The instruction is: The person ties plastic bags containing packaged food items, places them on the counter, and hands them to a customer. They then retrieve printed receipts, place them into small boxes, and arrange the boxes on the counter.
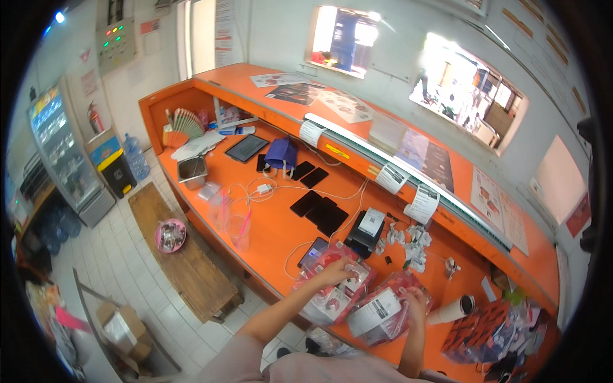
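My left hand reaches over a stack of red printed packets in clear plastic on the orange counter. Its fingers rest on the upper packet, and I cannot tell whether they grip it. My right hand pinches the edge of another clear plastic bag with red contents. A printed receipt lies across the front of that bag. Behind the stack, a smartphone with a lit screen is partly covered. A black receipt printer stands just beyond, with printed paper on its top.
Right of my hand lies a lidded paper cup, beside a red-and-black patterned bag. Crumpled receipts lie past the printer. Several dark phones, white cables and plastic cups occupy the left side. A raised shelf borders the back.
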`<state>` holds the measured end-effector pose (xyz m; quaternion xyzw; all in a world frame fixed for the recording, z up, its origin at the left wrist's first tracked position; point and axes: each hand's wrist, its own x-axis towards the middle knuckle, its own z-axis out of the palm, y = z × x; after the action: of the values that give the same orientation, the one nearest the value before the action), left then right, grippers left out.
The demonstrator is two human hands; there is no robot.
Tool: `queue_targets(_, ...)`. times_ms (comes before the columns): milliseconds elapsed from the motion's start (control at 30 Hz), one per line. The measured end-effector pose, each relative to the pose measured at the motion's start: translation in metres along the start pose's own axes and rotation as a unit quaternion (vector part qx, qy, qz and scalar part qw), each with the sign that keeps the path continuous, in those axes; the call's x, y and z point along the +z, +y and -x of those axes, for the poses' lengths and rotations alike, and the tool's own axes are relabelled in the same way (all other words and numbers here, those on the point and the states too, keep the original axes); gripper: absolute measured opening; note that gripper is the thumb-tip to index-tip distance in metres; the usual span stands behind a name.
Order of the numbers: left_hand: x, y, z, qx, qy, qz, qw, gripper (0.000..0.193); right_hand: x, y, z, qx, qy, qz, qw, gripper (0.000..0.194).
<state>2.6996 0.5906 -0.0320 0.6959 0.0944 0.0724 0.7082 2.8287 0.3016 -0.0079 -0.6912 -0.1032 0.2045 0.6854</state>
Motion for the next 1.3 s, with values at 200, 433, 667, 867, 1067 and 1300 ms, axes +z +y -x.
queue_targets(200, -0.010, -0.008, 0.036, 0.145, 0.098, -0.205, 0.963, 0.050, 0.009, 0.028, 0.023, -0.060, 0.022, 0.009, 0.998, 0.026)
queue_targets(433, -0.033, -0.026, 0.108, 0.111, 0.354, -0.084, 0.925, 0.042, 0.004, 0.028, 0.037, -0.071, 0.080, 0.028, 0.994, 0.053)
queue_targets(667, 0.009, -0.013, 0.085, 0.098, 0.154, -0.249, 0.951, 0.044, -0.008, 0.035, 0.001, -0.002, 0.040, -0.180, 0.983, 0.036)
queue_targets(867, 0.038, -0.023, 0.052, 0.125, 0.175, -0.261, 0.941, 0.057, -0.015, 0.049, -0.007, 0.030, -0.023, -0.118, 0.992, 0.031)
queue_targets(1067, 0.032, -0.042, 0.034, -0.003, 0.213, -0.213, 0.953, 0.044, -0.026, 0.030, -0.011, 0.113, -0.073, -0.125, 0.983, 0.031)
queue_targets(1300, 0.036, -0.034, 0.032, 0.030, 0.229, -0.285, 0.930, 0.029, -0.032, 0.023, -0.016, 0.165, -0.101, -0.127, 0.973, 0.031)
